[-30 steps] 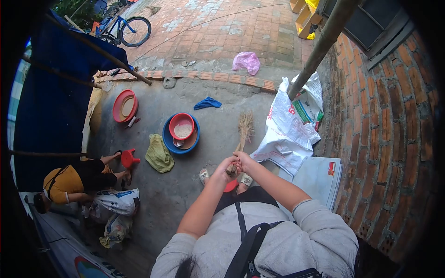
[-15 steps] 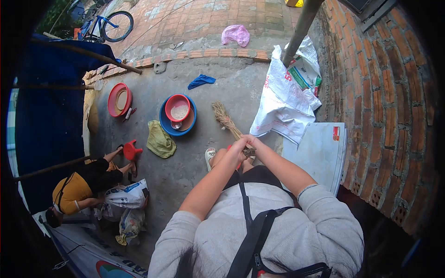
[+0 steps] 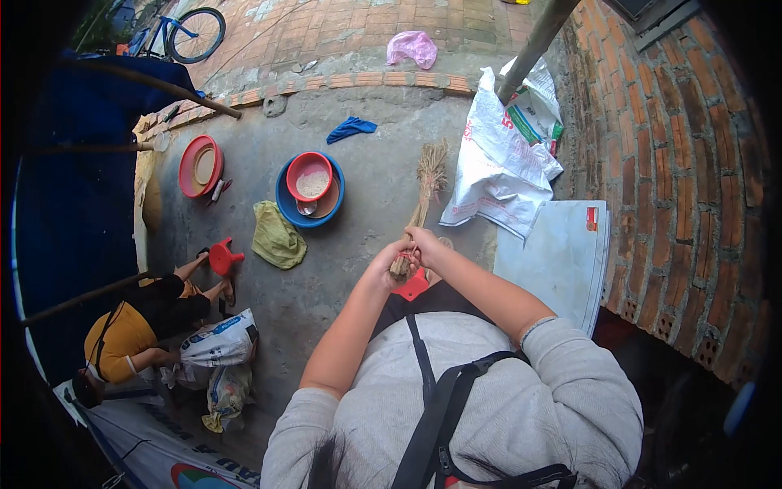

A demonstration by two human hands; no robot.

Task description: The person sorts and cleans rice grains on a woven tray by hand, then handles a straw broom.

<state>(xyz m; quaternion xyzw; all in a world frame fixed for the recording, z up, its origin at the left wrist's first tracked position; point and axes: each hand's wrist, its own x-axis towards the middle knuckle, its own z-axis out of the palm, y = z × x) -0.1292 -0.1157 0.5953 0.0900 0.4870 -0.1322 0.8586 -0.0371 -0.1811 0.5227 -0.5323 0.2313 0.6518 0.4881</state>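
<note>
A straw hand broom (image 3: 424, 198) is held out in front of my body, its frayed bristles away from me and its thick handle end toward me. My left hand (image 3: 386, 261) is wrapped round the handle near its butt. Just beyond it, my right hand (image 3: 427, 248) closes on the handle too, the two hands touching. Something thin and red shows at the handle by my fingers. Below my hands, a red plastic stool (image 3: 413, 285) partly shows.
Ahead left stand a blue basin (image 3: 284, 199) holding a red bowl (image 3: 309, 167), and a red basin (image 3: 189, 171). A green cloth (image 3: 278, 236) and blue cloth (image 3: 350, 129) lie on the concrete. White sacks (image 3: 497, 175) and a panel (image 3: 542, 265) sit right. A co-worker (image 3: 130, 334) handles sacks at left.
The broom has swung: its bristles have moved right and now point away from me, while the handle end has shifted left. Both hands have moved slightly left with it. The view has shifted slightly.
</note>
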